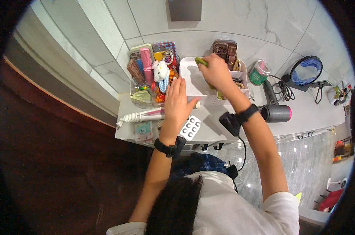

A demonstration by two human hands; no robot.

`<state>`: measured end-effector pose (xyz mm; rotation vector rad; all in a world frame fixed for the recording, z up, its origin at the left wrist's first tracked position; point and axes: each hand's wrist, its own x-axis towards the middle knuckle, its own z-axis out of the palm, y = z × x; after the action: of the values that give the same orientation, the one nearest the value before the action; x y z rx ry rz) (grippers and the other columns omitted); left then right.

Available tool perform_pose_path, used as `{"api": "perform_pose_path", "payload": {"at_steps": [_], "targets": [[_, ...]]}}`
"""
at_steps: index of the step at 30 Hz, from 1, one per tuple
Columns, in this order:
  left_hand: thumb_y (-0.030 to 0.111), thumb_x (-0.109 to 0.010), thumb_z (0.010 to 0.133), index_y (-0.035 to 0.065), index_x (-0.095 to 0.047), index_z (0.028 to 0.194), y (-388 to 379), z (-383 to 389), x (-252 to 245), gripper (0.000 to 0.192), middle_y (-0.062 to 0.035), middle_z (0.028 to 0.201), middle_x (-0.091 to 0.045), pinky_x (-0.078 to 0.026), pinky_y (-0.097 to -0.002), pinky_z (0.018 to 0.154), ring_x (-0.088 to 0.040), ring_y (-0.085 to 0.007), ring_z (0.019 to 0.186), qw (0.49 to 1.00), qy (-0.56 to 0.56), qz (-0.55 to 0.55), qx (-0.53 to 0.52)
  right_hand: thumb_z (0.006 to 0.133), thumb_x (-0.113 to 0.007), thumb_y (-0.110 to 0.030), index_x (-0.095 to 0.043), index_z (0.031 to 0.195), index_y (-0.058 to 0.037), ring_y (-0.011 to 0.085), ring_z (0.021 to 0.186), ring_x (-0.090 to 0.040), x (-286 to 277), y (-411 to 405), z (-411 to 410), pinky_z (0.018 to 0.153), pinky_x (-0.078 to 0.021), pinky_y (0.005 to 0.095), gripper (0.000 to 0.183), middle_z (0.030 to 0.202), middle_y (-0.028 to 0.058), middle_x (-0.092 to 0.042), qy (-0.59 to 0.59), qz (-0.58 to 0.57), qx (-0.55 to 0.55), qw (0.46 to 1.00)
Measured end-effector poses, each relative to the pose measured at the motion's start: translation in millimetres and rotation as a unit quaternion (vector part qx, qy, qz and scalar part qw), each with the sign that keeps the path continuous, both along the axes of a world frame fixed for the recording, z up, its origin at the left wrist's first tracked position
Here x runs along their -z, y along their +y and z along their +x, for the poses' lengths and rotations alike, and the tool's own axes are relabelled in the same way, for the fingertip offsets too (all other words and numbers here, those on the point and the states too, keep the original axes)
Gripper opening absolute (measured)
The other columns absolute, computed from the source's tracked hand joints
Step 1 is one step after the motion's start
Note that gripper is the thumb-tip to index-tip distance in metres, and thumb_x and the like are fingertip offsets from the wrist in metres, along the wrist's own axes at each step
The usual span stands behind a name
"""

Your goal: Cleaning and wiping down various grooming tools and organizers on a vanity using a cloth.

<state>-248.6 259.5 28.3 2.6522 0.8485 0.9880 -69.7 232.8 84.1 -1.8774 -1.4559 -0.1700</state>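
Note:
My right hand point(215, 70) reaches into a white organizer tray point(192, 60) and grips a green cloth-like item point(201, 61). Part of that item shows below my palm; the rest is hidden by the hand. Fingers extended and thumb out, my left hand point(177, 101) lies against the tray's front left corner, holding nothing that I can see. Left of it is a clear bin point(142, 103) holding a pink comb point(146, 61), a white plush toy point(160, 71) and phone cases. Small compartments on the tray's right contain hair clips point(237, 65) and beads.
A white hair styling iron point(139, 116), a small pouch point(144, 130) and a white card with round dark pieces point(190, 127) lie in front. To the right are a green jar point(259, 72), a coiled black cable point(284, 91), a hair dryer point(277, 113) and a round mirror point(306, 70).

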Motion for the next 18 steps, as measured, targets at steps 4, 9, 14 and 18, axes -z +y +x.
{"api": "perform_pose_path", "payload": {"at_steps": [4,9,14,18], "targets": [[0.035,-0.072,0.076,-0.0089,-0.033,0.135,-4,3,1,0.083,-0.0253,0.14,-0.036,-0.029,-0.0465,0.107,-0.037,-0.0403,0.128,0.999,-0.022,-0.029,-0.037,0.077,-0.058,-0.012,-0.068,0.081,-0.0006,0.0379,0.081,-0.066,21,28,-8,0.071,-0.0542,0.0437,0.016,0.099,0.0209,-0.06,-0.137,-0.156,0.036,0.978],[0.035,-0.071,0.078,-0.0102,-0.032,0.135,0,0,13,0.082,-0.0269,0.139,-0.037,-0.028,-0.0475,0.107,-0.038,-0.0414,0.126,0.999,-0.005,-0.024,-0.021,0.076,-0.057,-0.01,-0.067,0.084,0.0007,0.0377,0.083,-0.065,30,48,-5,0.073,-0.0538,0.0443,0.017,0.103,0.0204,-0.059,-0.132,-0.19,0.019,0.973],[0.029,-0.07,0.079,-0.0108,-0.033,0.134,6,-1,12,0.077,-0.028,0.136,-0.039,-0.031,-0.0459,0.106,-0.041,-0.0422,0.123,0.999,-0.019,-0.042,0.027,0.077,-0.054,-0.012,-0.067,0.096,-0.0067,0.0368,0.09,-0.061,24,68,-2,0.077,-0.0494,0.0463,0.023,0.108,0.0148,-0.055,-0.136,-0.24,-0.031,0.961],[0.022,-0.073,0.076,-0.0107,-0.036,0.132,11,-4,7,0.075,-0.0293,0.132,-0.042,-0.037,-0.0418,0.1,-0.044,-0.0428,0.119,0.995,-0.037,-0.087,0.029,0.076,-0.053,-0.009,-0.067,0.102,-0.0078,0.031,0.098,-0.059,17,71,4,0.082,-0.0478,0.0425,0.03,0.107,0.0105,-0.056,-0.177,-0.252,-0.154,0.939]]}}
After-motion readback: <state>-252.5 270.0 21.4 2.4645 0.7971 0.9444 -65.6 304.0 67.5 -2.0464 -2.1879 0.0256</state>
